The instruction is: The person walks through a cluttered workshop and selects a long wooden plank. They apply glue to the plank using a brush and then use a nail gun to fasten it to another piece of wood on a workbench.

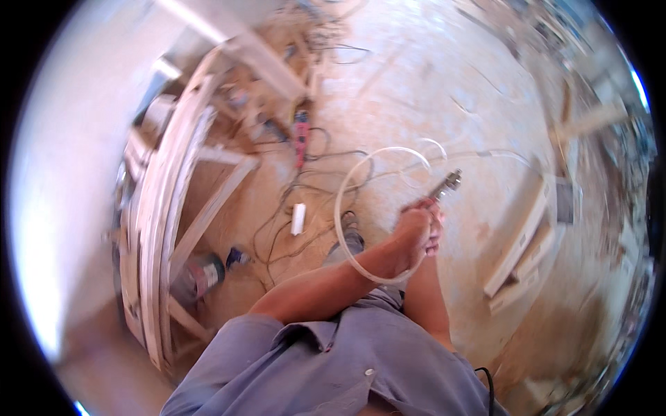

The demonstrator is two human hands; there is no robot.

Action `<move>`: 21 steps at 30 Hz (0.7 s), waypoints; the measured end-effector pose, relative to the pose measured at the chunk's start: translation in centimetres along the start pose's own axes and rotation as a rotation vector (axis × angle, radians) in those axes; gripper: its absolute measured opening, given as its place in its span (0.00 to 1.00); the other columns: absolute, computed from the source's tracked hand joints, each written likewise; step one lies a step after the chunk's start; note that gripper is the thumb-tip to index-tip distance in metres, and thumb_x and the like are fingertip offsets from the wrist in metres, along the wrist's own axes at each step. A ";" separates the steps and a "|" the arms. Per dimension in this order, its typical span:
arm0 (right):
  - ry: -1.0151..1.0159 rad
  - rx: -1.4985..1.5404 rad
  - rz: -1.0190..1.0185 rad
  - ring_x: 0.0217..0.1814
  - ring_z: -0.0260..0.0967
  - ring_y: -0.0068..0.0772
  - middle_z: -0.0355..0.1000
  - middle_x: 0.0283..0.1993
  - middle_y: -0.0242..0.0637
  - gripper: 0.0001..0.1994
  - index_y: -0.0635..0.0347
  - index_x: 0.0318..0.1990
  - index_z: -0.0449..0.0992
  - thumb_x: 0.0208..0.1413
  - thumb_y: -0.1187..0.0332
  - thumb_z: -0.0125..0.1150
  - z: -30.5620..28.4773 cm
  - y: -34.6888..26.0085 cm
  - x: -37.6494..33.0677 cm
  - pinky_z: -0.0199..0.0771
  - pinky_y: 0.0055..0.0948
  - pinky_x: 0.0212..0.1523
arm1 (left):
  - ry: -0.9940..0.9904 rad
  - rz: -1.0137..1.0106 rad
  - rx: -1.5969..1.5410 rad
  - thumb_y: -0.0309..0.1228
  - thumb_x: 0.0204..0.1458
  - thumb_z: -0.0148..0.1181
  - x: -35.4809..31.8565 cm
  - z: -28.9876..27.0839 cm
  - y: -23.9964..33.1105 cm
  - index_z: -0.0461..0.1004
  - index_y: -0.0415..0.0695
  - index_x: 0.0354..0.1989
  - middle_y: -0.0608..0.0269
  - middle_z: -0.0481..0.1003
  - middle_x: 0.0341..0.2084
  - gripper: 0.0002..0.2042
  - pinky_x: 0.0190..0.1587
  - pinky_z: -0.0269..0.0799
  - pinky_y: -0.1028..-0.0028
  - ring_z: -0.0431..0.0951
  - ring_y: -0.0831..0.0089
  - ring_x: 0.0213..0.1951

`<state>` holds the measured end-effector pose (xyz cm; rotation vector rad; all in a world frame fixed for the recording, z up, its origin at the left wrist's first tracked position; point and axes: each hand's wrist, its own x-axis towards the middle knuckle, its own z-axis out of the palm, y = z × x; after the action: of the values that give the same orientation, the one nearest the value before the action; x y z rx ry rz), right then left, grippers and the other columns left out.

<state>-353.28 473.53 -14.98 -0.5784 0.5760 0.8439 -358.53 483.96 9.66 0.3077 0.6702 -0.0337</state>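
Note:
My left hand (413,230) and my right hand (433,244) are pressed together in front of my body, fingers curled. A slim metal tool with a knobbed end (451,182), perhaps a spray or air gun, sticks out beyond them toward the far right. My left hand closes round its near part; the right is partly hidden behind it, so its hold is unclear. A translucent hose (340,208) makes a big loop around my left forearm, passing under the wrist. Its farther stretch runs across the floor to the right. Motion blurs the details.
At left stands a wooden frame (156,229) with a large clear jar (201,276) beside it. Dark cables (291,191), a red-and-black power tool (301,135) and a white block (298,219) lie on the dusty floor. Wooden pieces (520,239) lie at right.

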 end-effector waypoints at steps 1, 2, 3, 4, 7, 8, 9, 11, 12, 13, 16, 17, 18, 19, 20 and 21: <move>-0.017 -0.030 -0.040 0.51 0.73 0.43 0.75 0.51 0.47 0.23 0.60 0.57 0.71 0.62 0.55 0.50 -0.1 -0.3 0.9 0.73 0.46 0.58 | 0.057 0.009 0.075 0.27 0.58 0.44 -1.1 -1.3 0.6 0.67 0.48 0.31 0.74 0.56 0.12 0.05 0.16 0.49 0.74 0.54 0.79 0.12; -0.037 -0.068 -0.081 0.50 0.74 0.42 0.75 0.50 0.46 0.22 0.60 0.57 0.71 0.61 0.56 0.51 0.0 -0.3 1.6 0.74 0.46 0.58 | 0.116 -0.026 0.143 0.28 0.58 0.44 -2.5 -3.1 1.7 0.69 0.47 0.33 0.74 0.57 0.13 0.05 0.15 0.49 0.74 0.55 0.79 0.12; -0.027 -0.157 -0.122 0.49 0.75 0.42 0.76 0.49 0.46 0.22 0.59 0.57 0.72 0.61 0.56 0.52 0.1 -0.6 2.2 0.75 0.45 0.57 | 0.154 -0.043 0.202 0.28 0.59 0.44 -4.0 -4.8 2.3 0.70 0.46 0.35 0.73 0.58 0.13 0.07 0.15 0.49 0.73 0.55 0.78 0.11; -0.197 -0.154 -0.164 0.49 0.75 0.41 0.76 0.49 0.45 0.21 0.58 0.57 0.72 0.60 0.57 0.52 0.4 -1.1 2.7 0.76 0.45 0.57 | 0.121 -0.046 0.165 0.29 0.60 0.45 -5.3 -6.7 3.0 0.72 0.44 0.38 0.72 0.59 0.13 0.08 0.15 0.50 0.73 0.55 0.78 0.11; -0.289 -0.296 -0.076 0.45 0.74 0.41 0.75 0.40 0.38 0.20 0.56 0.52 0.74 0.49 0.68 0.59 3.1 -3.5 3.5 0.72 0.53 0.61 | 0.019 -0.009 0.204 0.38 0.65 0.51 -7.7 -12.4 4.2 0.77 0.40 0.41 0.70 0.62 0.14 0.14 0.15 0.54 0.72 0.58 0.78 0.12; -0.146 -0.164 0.016 0.44 0.74 0.38 0.74 0.39 0.35 0.16 0.56 0.47 0.74 0.47 0.72 0.59 4.6 -4.8 3.6 0.73 0.49 0.59 | -0.090 0.032 0.230 0.41 0.66 0.52 -8.8 -15.0 3.8 0.77 0.40 0.40 0.70 0.64 0.15 0.15 0.16 0.57 0.72 0.60 0.78 0.13; -0.052 -0.059 0.103 0.43 0.73 0.36 0.73 0.37 0.33 0.13 0.56 0.41 0.74 0.44 0.76 0.59 6.1 -6.3 3.9 0.73 0.45 0.57 | -0.001 0.100 0.355 0.42 0.66 0.52 -9.3 -17.6 3.2 0.78 0.40 0.40 0.70 0.66 0.15 0.16 0.17 0.58 0.73 0.63 0.79 0.15; -0.019 -0.129 0.124 0.42 0.72 0.34 0.72 0.35 0.30 0.12 0.57 0.35 0.73 0.41 0.80 0.59 9.6 -8.5 4.0 0.74 0.41 0.54 | 0.116 0.301 0.591 0.43 0.66 0.53 -12.0 -25.0 1.8 0.78 0.43 0.45 0.66 0.73 0.23 0.16 0.25 0.68 0.72 0.72 0.76 0.23; -0.048 -0.136 0.054 0.40 0.72 0.34 0.71 0.34 0.29 0.13 0.57 0.35 0.72 0.39 0.80 0.59 11.1 -8.8 3.9 0.74 0.40 0.52 | 0.219 0.355 0.571 0.43 0.65 0.53 -14.1 -29.2 1.0 0.79 0.45 0.49 0.62 0.77 0.29 0.16 0.32 0.75 0.70 0.78 0.73 0.29; -0.126 -0.233 -0.018 0.39 0.71 0.34 0.71 0.34 0.30 0.13 0.57 0.35 0.72 0.39 0.80 0.59 12.3 -8.0 4.0 0.74 0.40 0.52 | 0.450 0.524 1.092 0.43 0.65 0.53 -17.2 -33.8 0.0 0.78 0.48 0.54 0.60 0.80 0.38 0.17 0.43 0.78 0.68 0.81 0.71 0.39; -0.238 -0.520 -0.332 0.38 0.71 0.36 0.70 0.33 0.31 0.12 0.56 0.35 0.72 0.41 0.80 0.60 14.8 -7.4 0.9 0.74 0.39 0.51 | 0.693 0.475 0.247 0.32 0.54 0.63 -29.6 -44.3 -8.5 0.76 0.41 0.40 0.63 0.77 0.31 0.09 0.30 0.73 0.71 0.77 0.73 0.30; -0.345 -0.638 -0.369 0.38 0.71 0.36 0.71 0.34 0.31 0.12 0.55 0.35 0.72 0.41 0.80 0.61 15.7 -7.4 -0.6 0.73 0.39 0.53 | 0.603 0.429 -0.077 0.30 0.56 0.60 -33.6 -47.0 -10.3 0.74 0.40 0.40 0.61 0.76 0.30 0.07 0.28 0.72 0.73 0.76 0.73 0.29; -0.494 -0.760 -0.392 0.38 0.71 0.36 0.71 0.34 0.32 0.11 0.55 0.35 0.72 0.42 0.79 0.61 16.6 -7.4 -2.0 0.73 0.39 0.54 | 0.837 0.444 -0.207 0.28 0.58 0.54 -36.3 -48.1 -13.4 0.75 0.41 0.38 0.59 0.75 0.26 0.05 0.23 0.69 0.74 0.74 0.71 0.24; -0.436 -0.845 -0.453 0.28 0.70 0.31 0.69 0.26 0.31 0.08 0.53 0.29 0.70 0.46 0.78 0.63 17.8 -6.7 -2.8 0.76 0.32 0.37 | 0.978 0.419 -0.238 0.28 0.58 0.52 -37.8 -48.6 -15.5 0.74 0.41 0.36 0.58 0.73 0.23 0.05 0.20 0.67 0.73 0.72 0.70 0.20; -0.268 -0.906 -0.424 0.23 0.67 0.29 0.67 0.23 0.30 0.09 0.53 0.28 0.68 0.47 0.77 0.63 19.0 -5.9 -3.6 0.71 0.30 0.30 | 1.135 0.378 -0.258 0.27 0.58 0.50 -39.1 -48.8 -16.8 0.74 0.42 0.34 0.57 0.72 0.21 0.06 0.17 0.64 0.72 0.70 0.69 0.17; -0.185 -0.972 -0.378 0.19 0.64 0.27 0.65 0.20 0.30 0.10 0.52 0.26 0.67 0.48 0.77 0.63 20.1 -4.8 -3.9 0.67 0.28 0.23 | 1.310 0.339 -0.276 0.27 0.57 0.50 -38.9 -48.4 -17.8 0.73 0.43 0.32 0.57 0.71 0.19 0.06 0.15 0.62 0.71 0.69 0.69 0.15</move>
<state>-346.72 482.46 2.91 -1.4217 -0.1632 0.7686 -420.66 478.44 -7.01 0.1386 1.8868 0.6304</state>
